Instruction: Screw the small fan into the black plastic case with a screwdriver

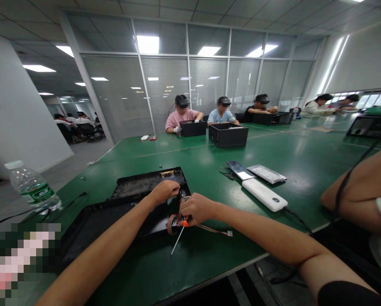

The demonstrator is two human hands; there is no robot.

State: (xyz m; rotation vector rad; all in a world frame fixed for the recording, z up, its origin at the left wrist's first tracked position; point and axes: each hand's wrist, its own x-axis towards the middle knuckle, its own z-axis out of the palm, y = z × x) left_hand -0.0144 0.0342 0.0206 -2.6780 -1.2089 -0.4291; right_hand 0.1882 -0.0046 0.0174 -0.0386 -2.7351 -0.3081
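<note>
My right hand (196, 210) is closed around a screwdriver (178, 240); part of its orange handle shows below the fingers, and the thin metal shaft points down and toward me. A bundle of multicoloured wires (172, 222) loops at the same fingers, and its loose end with a white connector (230, 233) lies to the right. My left hand (167, 191) is closed just beyond, by the corner of a black metal computer case (136, 187). Its fingers are curled at a dark part beside the wires; what they grip is hidden. The case lies on the green table (209, 161).
Right of my hands lie a white power bank (264, 194) with a cable, a phone (239, 169) and a silver hard drive (266, 174). A water bottle (34, 187) stands at the left. Across the table, people work at black boxes (228, 136). Another person's arm (362, 191) is close at right.
</note>
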